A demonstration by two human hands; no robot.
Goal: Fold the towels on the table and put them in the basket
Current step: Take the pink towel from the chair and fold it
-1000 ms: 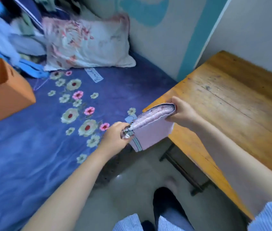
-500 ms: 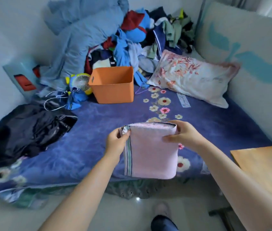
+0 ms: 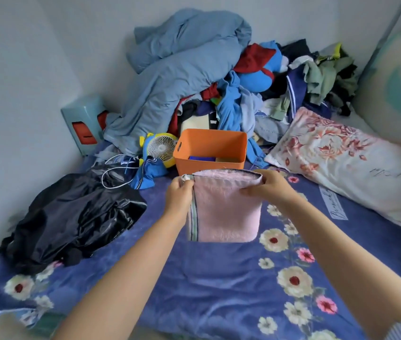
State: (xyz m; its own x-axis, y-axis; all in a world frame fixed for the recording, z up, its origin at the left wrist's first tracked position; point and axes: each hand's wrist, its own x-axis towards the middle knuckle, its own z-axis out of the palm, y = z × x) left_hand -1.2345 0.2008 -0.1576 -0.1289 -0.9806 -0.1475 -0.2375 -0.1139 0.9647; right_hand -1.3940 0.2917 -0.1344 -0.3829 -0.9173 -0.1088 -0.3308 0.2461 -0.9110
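Head view, step in hand: carrying the folded pink towel [image 3: 224, 207] to the orange basket [image 3: 210, 149] and lowering it in.
Left hand [image 3: 179, 192]: fingers curled, pinching the towel's upper left corner by the striped edge.
Right hand [image 3: 267, 185]: fingers and thumb pinching the upper right corner.
Towel place: hanging upright between both hands, above the bed [image 3: 219, 278], just near of the basket; its top edge overlaps the basket's near wall in view.
Basket place: far centre on the bed, open side up, with a dark blue item [image 3: 200, 158] and a paler one beside it lying inside.
Doing it well: I would keep both corners level so the fold stays shut, lift over the near rim, then tip the towel flat onto what lies within before letting go.
Risk: releasing one corner early would likely let the layers fall open.
Count: one towel held; one basket; two items visible inside, though whether they are towels I cannot tell; one pillow [image 3: 341, 163]; one small fan [image 3: 161, 148]; two hands.
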